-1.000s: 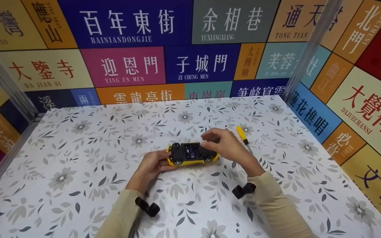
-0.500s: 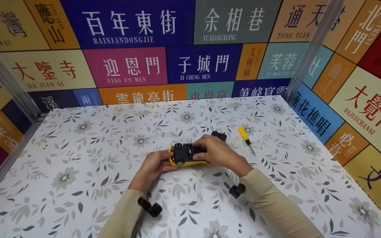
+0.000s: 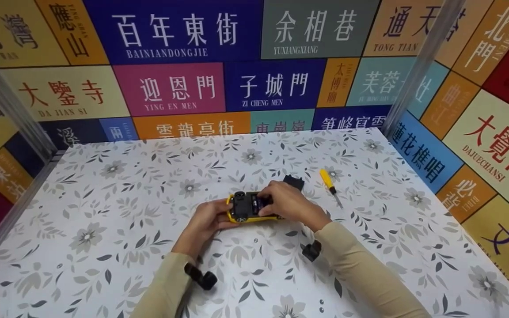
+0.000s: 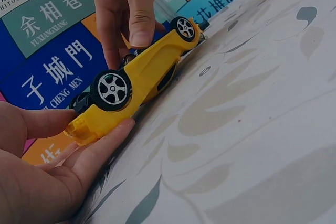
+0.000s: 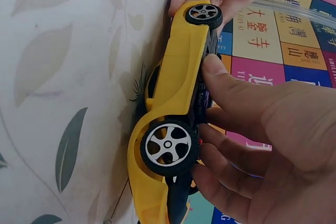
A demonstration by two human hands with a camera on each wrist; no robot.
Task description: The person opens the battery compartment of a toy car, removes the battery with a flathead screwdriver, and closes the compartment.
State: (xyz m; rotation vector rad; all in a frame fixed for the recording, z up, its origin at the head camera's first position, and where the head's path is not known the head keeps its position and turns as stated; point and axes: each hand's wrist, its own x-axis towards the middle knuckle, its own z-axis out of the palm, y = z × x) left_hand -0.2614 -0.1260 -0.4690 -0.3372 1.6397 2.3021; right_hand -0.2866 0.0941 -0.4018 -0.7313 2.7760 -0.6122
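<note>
On the flowered desk (image 3: 104, 212), the left hand (image 3: 203, 223) grips one end of the upturned yellow toy car (image 3: 248, 207), whose other end the right hand (image 3: 287, 203) covers, fingers curled onto its black underside, left of a yellow screwdriver (image 3: 328, 184).

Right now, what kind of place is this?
Probably a staged recording booth, not a home: a table under floral cloth, walled by panels of Chinese street names, with metal corner posts. Both hands work on an upturned yellow toy car.
</note>
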